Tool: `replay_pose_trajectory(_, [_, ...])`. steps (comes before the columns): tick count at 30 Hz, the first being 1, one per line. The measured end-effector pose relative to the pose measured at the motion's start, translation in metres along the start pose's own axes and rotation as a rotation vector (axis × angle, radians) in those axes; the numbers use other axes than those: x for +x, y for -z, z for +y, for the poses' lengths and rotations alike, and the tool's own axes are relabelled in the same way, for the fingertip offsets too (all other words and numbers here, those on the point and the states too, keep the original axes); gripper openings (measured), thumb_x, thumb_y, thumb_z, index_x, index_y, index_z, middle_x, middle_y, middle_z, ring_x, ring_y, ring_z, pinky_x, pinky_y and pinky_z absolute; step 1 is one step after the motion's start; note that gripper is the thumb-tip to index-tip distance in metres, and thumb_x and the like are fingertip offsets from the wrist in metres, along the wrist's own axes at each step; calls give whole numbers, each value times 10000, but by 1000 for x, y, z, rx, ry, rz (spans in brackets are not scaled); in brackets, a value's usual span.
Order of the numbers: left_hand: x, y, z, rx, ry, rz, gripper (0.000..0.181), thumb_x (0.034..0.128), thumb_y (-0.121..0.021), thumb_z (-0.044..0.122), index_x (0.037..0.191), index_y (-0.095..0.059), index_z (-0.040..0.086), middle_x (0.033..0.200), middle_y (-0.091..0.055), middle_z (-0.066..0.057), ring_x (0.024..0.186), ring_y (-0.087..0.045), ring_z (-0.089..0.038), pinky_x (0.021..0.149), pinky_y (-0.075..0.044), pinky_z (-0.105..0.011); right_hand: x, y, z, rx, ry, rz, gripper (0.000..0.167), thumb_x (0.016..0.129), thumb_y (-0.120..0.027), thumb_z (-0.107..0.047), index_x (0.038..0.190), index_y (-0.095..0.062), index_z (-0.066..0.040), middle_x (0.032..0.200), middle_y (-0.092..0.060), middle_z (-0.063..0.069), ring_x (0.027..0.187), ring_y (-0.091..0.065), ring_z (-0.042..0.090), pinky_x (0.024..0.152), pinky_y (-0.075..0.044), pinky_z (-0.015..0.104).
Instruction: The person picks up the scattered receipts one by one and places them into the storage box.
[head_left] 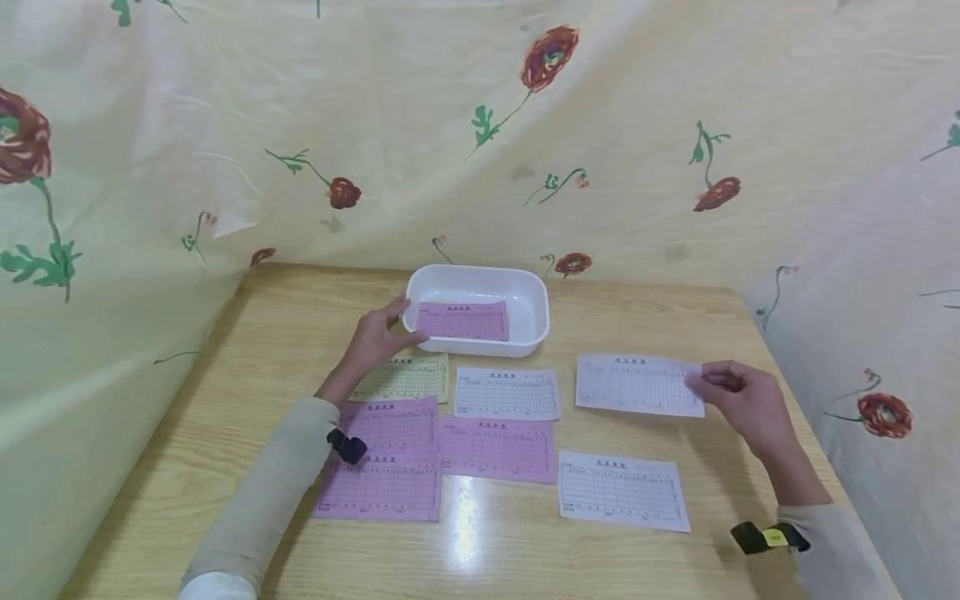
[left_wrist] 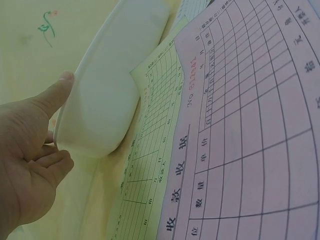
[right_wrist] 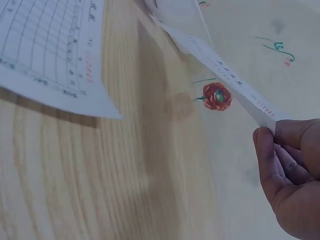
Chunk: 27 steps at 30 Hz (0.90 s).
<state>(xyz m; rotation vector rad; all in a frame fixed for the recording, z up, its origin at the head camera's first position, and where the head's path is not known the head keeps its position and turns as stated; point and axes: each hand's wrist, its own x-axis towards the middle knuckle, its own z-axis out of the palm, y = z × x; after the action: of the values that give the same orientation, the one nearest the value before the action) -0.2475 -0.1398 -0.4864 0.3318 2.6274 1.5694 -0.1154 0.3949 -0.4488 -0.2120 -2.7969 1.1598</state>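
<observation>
My left hand holds the left end of a white plastic tray, thumb at the rim and fingers curled by its outer side in the left wrist view. Inside the tray lies a pink receipt slip. On the right, my right hand pinches the right edge of a white receipt slip between thumb and fingers. That slip is raised off the table, as the right wrist view of the slip shows. The left forearm partly covers a yellow receipt slip and some pink ones.
On the wooden table lie two white slips, one in the middle and one at the front right. Pink slips lie at the centre and left, two of them overlapping. Flowered cloth encloses the back and sides.
</observation>
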Motion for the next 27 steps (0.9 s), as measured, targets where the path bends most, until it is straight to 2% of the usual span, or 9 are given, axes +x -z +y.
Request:
replay_pose_trajectory(4, [0,0,0,-3,0,1,877,866,-834,296,1555,-362,32,1668,-257,-127,1493,-351,-327,1193,-399,-407,3,1,-8,26,-25,-5,515,979,-689,-400,1263,-636,26,967,-674,-90,811,-649,-11,694,-606,184])
replay_pose_trajectory(15, [1,0,2,8,44,-1,887,865,-835,307,1564,-354,51,1675,-252,-101,1501,-339,-311,1200,-392,-404,20,3,-26,146,-61,15,526,954,-709,-433,1238,-616,1,916,-669,-203,817,-662,-9,688,-581,125])
replay_pose_trajectory(27, [1,0,1,9,16,5,880,863,-839,304,1553,-369,27,1667,-266,-101,1495,-353,-309,1196,-400,-396,40,-8,-61,292,-63,-3,417,965,-715,-342,1192,-603,-11,907,-674,-206,839,-677,-44,749,-594,110])
